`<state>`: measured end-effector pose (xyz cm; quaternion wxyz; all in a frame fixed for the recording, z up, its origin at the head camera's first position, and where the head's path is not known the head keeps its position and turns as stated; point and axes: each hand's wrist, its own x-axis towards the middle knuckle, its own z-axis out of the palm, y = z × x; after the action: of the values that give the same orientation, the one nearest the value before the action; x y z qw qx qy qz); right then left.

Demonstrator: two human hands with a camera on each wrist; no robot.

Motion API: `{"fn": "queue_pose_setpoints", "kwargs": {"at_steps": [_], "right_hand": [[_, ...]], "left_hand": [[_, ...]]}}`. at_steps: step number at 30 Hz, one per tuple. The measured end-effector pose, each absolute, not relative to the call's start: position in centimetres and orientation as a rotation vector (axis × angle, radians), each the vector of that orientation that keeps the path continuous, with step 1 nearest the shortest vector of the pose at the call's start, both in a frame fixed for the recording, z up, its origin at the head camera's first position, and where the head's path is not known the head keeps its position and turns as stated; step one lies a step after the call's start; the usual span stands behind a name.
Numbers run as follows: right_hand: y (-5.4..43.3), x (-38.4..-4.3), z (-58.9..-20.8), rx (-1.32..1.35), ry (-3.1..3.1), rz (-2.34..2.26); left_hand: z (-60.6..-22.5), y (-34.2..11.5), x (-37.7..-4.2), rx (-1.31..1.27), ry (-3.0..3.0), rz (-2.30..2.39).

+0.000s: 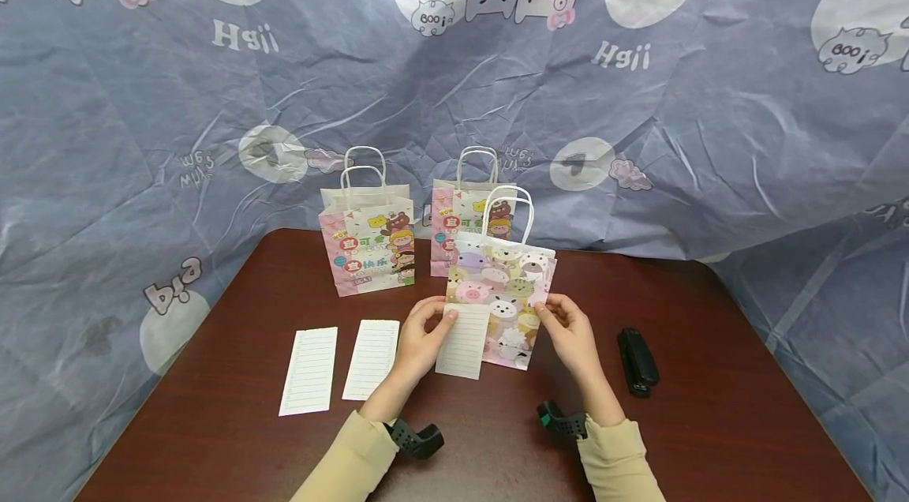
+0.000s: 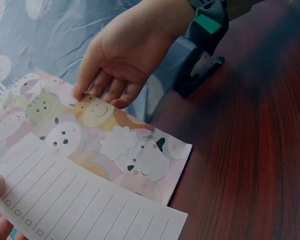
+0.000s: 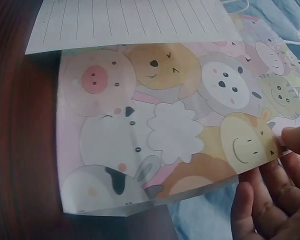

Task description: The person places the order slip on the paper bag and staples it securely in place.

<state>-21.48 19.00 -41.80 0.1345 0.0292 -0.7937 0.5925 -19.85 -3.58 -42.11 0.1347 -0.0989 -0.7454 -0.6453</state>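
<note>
Both hands hold up a paper gift bag (image 1: 506,305) printed with cartoon animals, its white twisted handles upright. My left hand (image 1: 423,335) pinches a lined paper slip (image 1: 461,344) against the bag's left side, thumb in front. With thumb on the front and fingers behind, my right hand (image 1: 570,328) grips the bag's right edge. The left wrist view shows the lined slip (image 2: 90,200) lying over the bag's front, its lines ending in small boxes. In the right wrist view the slip (image 3: 135,22) covers one side of the animal print (image 3: 175,130).
Two pink-and-white gift bags stand behind, one at left (image 1: 369,249) and one partly hidden (image 1: 442,234). Two lined slips lie on the table, one farther left (image 1: 309,372) and one beside my left forearm (image 1: 372,360). A black stapler (image 1: 637,361) lies at right. Patterned cloth (image 1: 454,91) hangs behind.
</note>
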Motion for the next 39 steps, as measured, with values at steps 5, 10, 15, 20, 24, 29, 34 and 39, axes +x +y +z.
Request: {"fn": "queue_pose_setpoints", "kwargs": {"at_steps": [5, 10, 15, 20, 24, 29, 34, 39], "right_hand": [[17.8, -20.6, -40.5, 0.082, -2.336, 1.661], [16.9, -20.4, -40.0, 0.084, -2.313, 1.689], [16.9, -21.4, -41.6, 0.079, -2.237, 1.758], [16.7, -22.2, -42.9, 0.055, -2.194, 1.784], [16.2, -22.2, -42.9, 0.07, -2.193, 1.771], [15.9, -22.1, -42.7, 0.072, -2.19, 1.77], [15.8, -22.0, -42.3, 0.104, -2.183, 1.785], [15.6, -21.5, -41.5, 0.141, -2.168, 1.801]], "left_hand": [[-41.9, -3.5, -19.6, -0.29, -2.154, -1.846], [-42.6, -3.4, -20.0, -0.282, -2.147, -1.855], [-45.1, -3.2, -21.5, -0.253, -2.105, -1.903], [-45.2, -2.8, -21.8, -0.228, -2.02, -1.99], [-45.0, -2.8, -21.8, -0.174, -2.018, -1.998], [-42.6, -3.0, -20.5, -0.195, -2.015, -1.985], [-40.7, -3.4, -19.6, -0.239, -2.023, -1.976], [-40.2, -3.6, -19.3, -0.241, -2.0, -1.976]]}}
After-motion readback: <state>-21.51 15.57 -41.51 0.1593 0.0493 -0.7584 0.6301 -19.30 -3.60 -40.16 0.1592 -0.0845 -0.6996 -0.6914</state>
